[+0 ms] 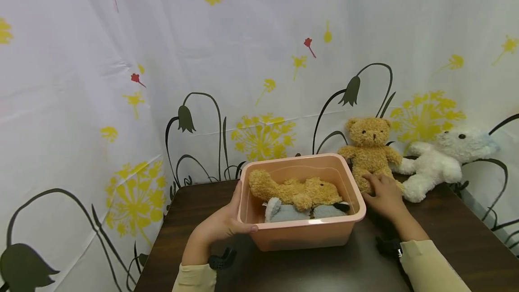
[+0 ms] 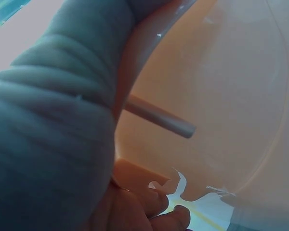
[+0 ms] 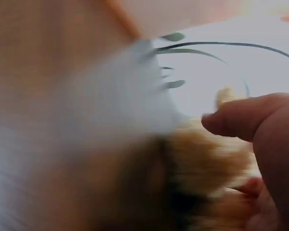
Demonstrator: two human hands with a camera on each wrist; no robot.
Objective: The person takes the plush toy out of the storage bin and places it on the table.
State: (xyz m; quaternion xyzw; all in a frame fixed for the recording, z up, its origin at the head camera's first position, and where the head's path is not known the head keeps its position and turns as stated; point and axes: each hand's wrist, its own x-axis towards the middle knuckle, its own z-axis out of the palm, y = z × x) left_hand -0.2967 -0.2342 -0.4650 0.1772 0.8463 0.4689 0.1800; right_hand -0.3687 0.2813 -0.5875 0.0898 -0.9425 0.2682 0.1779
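Observation:
A peach plastic bin (image 1: 302, 235) stands on the table, tilted slightly in the head view. My left hand (image 1: 220, 224) grips its left side, thumb along the front rim; in the left wrist view its curled fingertips (image 2: 176, 219) show by the bin's outer wall. Inside lie a golden-brown plush toy (image 1: 293, 190) and a grey plush toy (image 1: 288, 212), partly hidden by the front wall. Right of the bin, a brown teddy bear (image 1: 370, 154) sits upright. My right hand (image 1: 385, 197) reaches over the bear's lap and legs, its thumb (image 3: 236, 118) extended and apart from the other fingers.
A white plush toy (image 1: 435, 161) leans beside the bear at the table's back right. Behind the dark wooden table (image 1: 190, 202) hangs a white curtain (image 1: 259, 57) with flower prints. A black wrist device (image 1: 222, 259) sits on each arm.

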